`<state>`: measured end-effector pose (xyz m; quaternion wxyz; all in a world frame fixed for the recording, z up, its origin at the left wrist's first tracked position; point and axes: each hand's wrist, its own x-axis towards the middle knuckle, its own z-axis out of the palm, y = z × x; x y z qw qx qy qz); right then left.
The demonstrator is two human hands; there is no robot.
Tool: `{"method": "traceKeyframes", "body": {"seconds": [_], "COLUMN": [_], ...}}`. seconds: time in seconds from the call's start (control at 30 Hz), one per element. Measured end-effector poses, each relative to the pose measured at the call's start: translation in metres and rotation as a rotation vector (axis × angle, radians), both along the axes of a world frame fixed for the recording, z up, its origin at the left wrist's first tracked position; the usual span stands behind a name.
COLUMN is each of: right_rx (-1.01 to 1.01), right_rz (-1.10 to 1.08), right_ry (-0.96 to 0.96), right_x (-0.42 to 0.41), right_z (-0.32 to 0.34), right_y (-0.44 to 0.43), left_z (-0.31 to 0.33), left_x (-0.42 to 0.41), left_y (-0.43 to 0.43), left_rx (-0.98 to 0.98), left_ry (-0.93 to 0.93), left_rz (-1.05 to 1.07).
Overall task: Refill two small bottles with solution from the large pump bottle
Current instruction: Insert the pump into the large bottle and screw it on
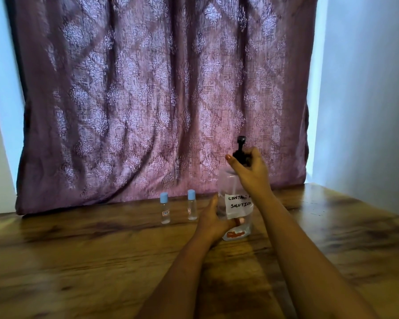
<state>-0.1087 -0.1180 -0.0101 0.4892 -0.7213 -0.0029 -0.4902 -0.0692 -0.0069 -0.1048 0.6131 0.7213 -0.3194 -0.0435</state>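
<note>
We're gripping the large pump bottle (237,203) on the worktop (101,261): left hand (213,223) curled round its lower body, right hand (249,171) fingers (255,154) clamped on the black pump collar (240,155). Looks like unscrewing, so twist level, hold the base planted. Left small bottle (164,209) and right small bottle (191,206) stand capped alongside.

Purple damask curtain (148,100); blue-capped small bottles (165,208); black pump (241,149).

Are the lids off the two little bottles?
No, a blue cap sits on the left small bottle and another on the right small bottle.
</note>
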Motion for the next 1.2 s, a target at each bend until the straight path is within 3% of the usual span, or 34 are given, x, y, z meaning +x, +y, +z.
{"method": "traceKeyframes", "body": {"seconds": [0.33, 0.6, 0.83, 1.03, 1.2], "right_rx": [0.015, 0.061, 0.035, 0.052, 0.027], "right_rz": [0.194, 0.014, 0.215, -0.056, 0.161], "right_ry": [0.031, -0.031, 0.071, -0.016, 0.066], "right_x": [-0.004, -0.003, -0.008, -0.006, -0.008], "right_z": [0.001, 0.003, 0.005, 0.005, 0.006], "right_y": [-0.004, 0.003, -0.007, 0.001, -0.002], "left_z": [0.001, 0.001, 0.001, 0.001, 0.001], "left_x": [-0.001, -0.002, -0.001, -0.001, 0.0], "left_y": [0.001, 0.001, 0.002, 0.001, 0.001], "left_rx": [0.007, 0.021, 0.011, 0.02, 0.007], "left_ry": [-0.015, -0.025, -0.03, -0.025, -0.024], "left_rz": [0.016, 0.016, 0.023, -0.014, -0.005]}}
